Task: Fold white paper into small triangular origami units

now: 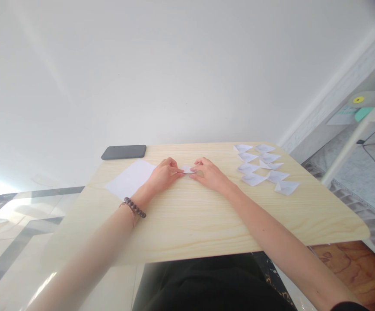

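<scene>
Left hand (165, 174) and right hand (211, 174) pinch a small paper (186, 169), apparently mid-fold, with nine folded pieces (253, 179) seemingly done and a flat sheet (131, 179) not yet folded.

Between my forearms, the tabletop (190, 220) gives me a wide open stretch from the near edge up to my left hand (168, 172) and right hand (209, 175), which close in on the small folded paper (186, 169). Far of them I have only a strip of bare wood before the wall (187, 86) stops me. To the left, the flat white sheet (131, 178) lies low enough to pass over, with the dark phone (124, 151) at the far left. Rightward, I have a lane before the cluster of folded papers (253, 179), whose pieces sit too close for fingers to slip between. Near of that cluster, the right corner is open, though my right forearm bars the way across from the middle.
</scene>
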{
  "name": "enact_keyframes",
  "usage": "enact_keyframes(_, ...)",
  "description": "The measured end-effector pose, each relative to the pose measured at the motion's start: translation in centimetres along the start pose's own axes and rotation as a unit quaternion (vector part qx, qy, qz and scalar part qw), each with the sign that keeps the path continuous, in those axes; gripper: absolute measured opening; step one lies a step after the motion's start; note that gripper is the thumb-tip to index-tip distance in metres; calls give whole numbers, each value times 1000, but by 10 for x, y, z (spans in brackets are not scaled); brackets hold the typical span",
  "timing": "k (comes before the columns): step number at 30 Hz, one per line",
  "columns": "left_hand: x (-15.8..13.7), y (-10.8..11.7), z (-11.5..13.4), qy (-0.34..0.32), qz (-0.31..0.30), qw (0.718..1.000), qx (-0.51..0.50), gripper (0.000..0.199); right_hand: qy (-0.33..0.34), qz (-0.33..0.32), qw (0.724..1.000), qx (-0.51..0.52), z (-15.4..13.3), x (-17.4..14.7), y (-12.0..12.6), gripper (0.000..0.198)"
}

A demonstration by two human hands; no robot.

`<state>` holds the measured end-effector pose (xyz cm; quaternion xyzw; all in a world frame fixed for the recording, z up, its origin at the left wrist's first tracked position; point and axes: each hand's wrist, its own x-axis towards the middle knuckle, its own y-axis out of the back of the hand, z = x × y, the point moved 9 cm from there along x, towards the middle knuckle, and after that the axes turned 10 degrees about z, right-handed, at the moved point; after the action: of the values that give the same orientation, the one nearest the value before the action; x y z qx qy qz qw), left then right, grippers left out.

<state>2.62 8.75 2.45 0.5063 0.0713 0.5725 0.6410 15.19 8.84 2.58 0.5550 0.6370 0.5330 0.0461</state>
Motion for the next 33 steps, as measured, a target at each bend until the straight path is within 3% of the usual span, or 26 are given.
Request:
enact_keyframes(6,0,-1,10,-39,-25,999,21,29,7,-17,998,65,-3,1,-2,20)
enact_keyframes(14,2,1,-2,46,-7,999,-12,23,-77,-2,994,76,7,1,-6,18)
enact_keyframes(23,2,-8,0,68,-58,996,-16,24,-89,8,996,3,9,2,-13,26)
enact_keyframes(27,3,-11,-11,104,-45,994,7,21,-98,-1,995,-19,7,1,-13,26)
enact_keyframes(33,9,-11,-11,54,-16,997,46,17,-126,-7,992,-19,12,1,-13,23)
